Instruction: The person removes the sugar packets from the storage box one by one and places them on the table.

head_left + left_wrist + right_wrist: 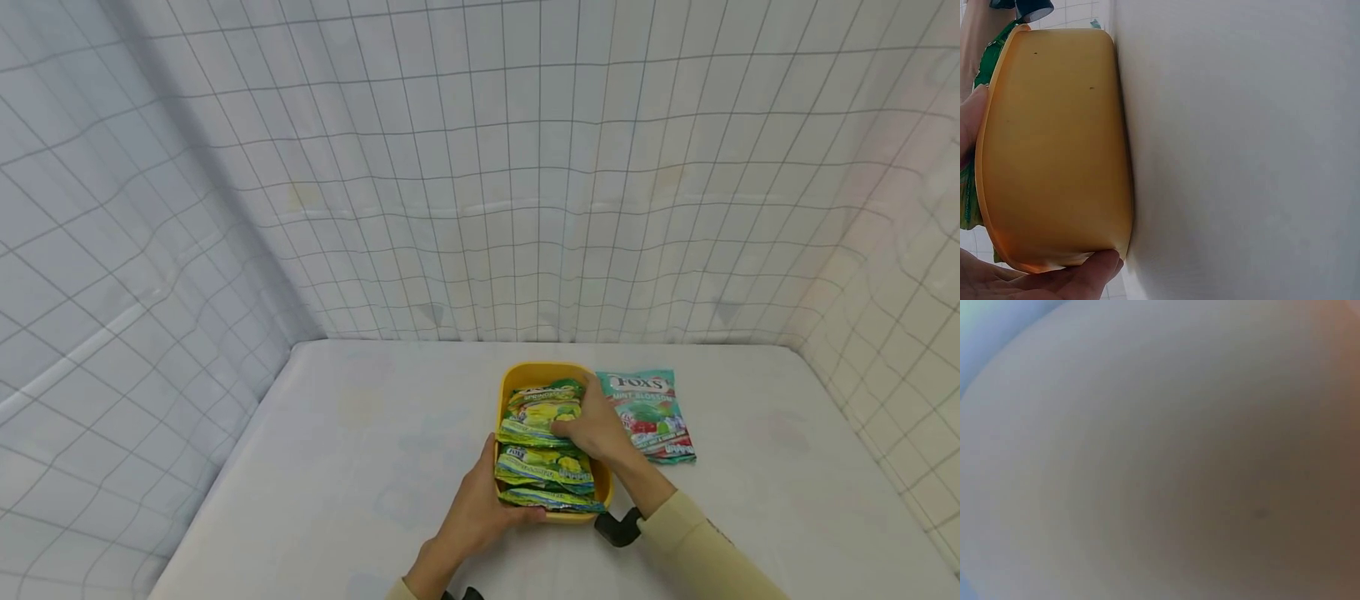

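A yellow plastic bin (547, 367) stands on the white table, filled with green-yellow candy bags (543, 467) lying in overlapping rows. My left hand (476, 510) holds the bin at its near left corner, fingers along the left side and thumb across the front. In the left wrist view, the left fingers (1094, 275) curl round the bin's wall (1054, 144). Over the right rim lies my right hand (598, 423), its thumb on the top bag and its fingers along the bin's right side. The right wrist view is a close, blurred surface.
A teal Fox's candy bag (648, 417) lies flat on the table just right of the bin. White walls with a grid pattern (525, 208) enclose the table (360, 433) at the back and both sides.
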The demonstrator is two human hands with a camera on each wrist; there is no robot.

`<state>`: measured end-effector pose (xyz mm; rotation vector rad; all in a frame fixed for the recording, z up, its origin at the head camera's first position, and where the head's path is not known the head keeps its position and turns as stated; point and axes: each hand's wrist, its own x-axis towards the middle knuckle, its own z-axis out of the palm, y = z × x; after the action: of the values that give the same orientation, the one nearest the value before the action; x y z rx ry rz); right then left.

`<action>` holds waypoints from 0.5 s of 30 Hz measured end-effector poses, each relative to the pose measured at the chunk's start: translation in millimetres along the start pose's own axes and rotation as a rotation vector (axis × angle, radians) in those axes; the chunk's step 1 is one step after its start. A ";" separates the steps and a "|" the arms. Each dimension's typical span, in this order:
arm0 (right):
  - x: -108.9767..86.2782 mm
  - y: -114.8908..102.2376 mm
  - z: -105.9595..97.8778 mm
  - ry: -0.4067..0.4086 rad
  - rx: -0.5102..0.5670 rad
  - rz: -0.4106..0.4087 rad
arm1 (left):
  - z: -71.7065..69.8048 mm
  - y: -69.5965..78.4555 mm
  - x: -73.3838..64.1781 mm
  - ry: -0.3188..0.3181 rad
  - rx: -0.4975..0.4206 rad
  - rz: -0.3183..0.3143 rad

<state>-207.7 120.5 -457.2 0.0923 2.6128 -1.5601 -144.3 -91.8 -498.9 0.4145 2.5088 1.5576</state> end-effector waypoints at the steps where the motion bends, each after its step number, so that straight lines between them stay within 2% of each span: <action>1: 0.5 0.5 0.0 -0.003 0.016 0.014 | 0.0 -0.1 0.1 0.000 0.000 0.003; 6: 2.9 3.1 -0.6 -0.037 0.075 0.049 | -0.4 0.6 0.2 -0.001 -0.003 0.000; 15: 6.4 4.3 -0.1 -0.073 0.114 0.035 | -0.8 0.5 0.7 0.000 0.000 -0.014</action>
<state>-213.7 122.7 -461.6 0.0872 2.4539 -1.6675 -145.1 -92.0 -498.1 0.3959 2.5055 1.5526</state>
